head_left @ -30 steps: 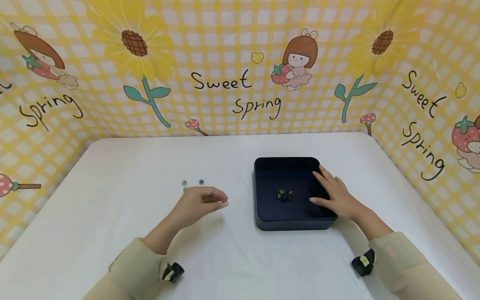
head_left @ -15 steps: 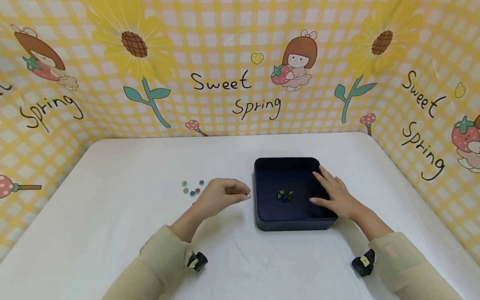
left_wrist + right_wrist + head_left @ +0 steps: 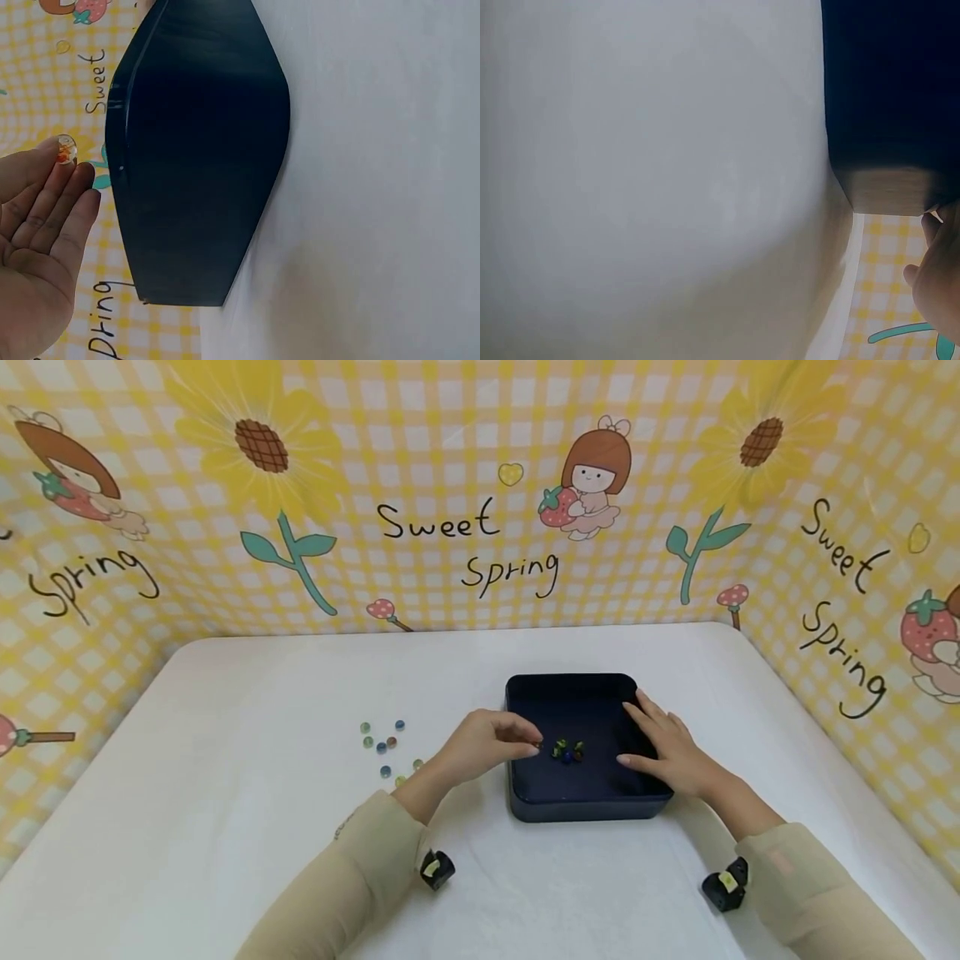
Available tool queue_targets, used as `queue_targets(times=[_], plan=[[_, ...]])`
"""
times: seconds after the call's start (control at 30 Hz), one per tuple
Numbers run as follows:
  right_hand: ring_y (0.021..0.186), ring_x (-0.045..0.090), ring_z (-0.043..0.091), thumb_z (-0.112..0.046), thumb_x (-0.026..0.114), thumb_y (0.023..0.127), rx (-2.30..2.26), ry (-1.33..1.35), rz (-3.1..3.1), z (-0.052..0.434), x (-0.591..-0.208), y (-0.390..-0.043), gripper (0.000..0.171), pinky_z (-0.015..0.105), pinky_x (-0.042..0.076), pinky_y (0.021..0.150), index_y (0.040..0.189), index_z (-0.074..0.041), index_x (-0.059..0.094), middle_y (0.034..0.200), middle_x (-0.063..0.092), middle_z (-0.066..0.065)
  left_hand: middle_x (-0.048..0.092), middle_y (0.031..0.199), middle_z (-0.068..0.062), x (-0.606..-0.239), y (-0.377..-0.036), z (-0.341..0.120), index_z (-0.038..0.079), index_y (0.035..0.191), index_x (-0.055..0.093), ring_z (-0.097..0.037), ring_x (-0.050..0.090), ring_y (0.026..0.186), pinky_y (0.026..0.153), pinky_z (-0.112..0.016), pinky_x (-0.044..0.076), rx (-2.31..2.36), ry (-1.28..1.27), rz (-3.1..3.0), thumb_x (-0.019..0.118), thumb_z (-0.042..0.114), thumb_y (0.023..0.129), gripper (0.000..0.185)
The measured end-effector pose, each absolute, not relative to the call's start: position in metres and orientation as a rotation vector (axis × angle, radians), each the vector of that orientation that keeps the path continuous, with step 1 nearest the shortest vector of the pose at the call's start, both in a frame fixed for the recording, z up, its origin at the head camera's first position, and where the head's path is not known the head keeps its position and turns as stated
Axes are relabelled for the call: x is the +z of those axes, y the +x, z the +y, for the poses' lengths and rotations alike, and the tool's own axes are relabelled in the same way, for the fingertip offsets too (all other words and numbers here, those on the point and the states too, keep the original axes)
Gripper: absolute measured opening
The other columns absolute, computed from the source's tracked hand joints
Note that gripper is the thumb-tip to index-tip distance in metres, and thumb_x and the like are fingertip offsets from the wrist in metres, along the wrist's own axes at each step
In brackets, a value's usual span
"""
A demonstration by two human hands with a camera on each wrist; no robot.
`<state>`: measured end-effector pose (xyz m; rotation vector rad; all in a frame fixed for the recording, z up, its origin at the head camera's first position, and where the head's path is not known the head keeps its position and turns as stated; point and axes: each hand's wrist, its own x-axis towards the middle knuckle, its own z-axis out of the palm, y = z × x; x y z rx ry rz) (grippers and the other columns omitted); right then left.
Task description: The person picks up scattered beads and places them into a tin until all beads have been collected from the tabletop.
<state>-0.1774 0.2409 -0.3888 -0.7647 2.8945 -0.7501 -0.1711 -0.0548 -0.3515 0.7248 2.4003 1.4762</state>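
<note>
Over the left rim of a dark navy box (image 3: pixel 592 811), my left hand (image 3: pixel 480 747) pinches a marble (image 3: pixel 67 149) between thumb and fingertips. The left wrist view shows this marble as clear glass with orange inside. Several marbles (image 3: pixel 567 757), blue, brown and yellow-green, lie grouped on the box floor. My right hand (image 3: pixel 671 752) rests on the box's right rim with its fingers spread over the edge. In the right wrist view that hand is partly cut off beside the box wall (image 3: pixel 892 191).
On the white tabletop (image 3: pixel 262 793), left of the box, several green, blue and brown marbles (image 3: pixel 382 748) lie scattered. A few sit close to the left forearm. A yellow checked cloth (image 3: pixel 450 435) stands behind the table and along its sides.
My left hand has moved right with the marble, from the open tabletop to above the box's left rim, uncovering marbles behind it. The right hand has stayed on the box.
</note>
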Motion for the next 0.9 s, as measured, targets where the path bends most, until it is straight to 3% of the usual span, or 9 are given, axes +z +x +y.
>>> queue_targets(times=[0.9], plan=[[0.127,0.003,0.035,-0.040,0.052,0.084,-0.729,-0.748,2.892,0.238,-0.386,-0.176,0.077,0.054,0.000,0.098,0.138,-0.003,0.013,0.142,-0.003,0.017,0.062,0.087,0.005,-0.363,-0.203,-0.011,0.009,0.095,0.065,-0.004,0.057,0.077,0.066,-0.017,0.046,1.378,0.719,2.475,0.063,0.014,0.079,0.017]])
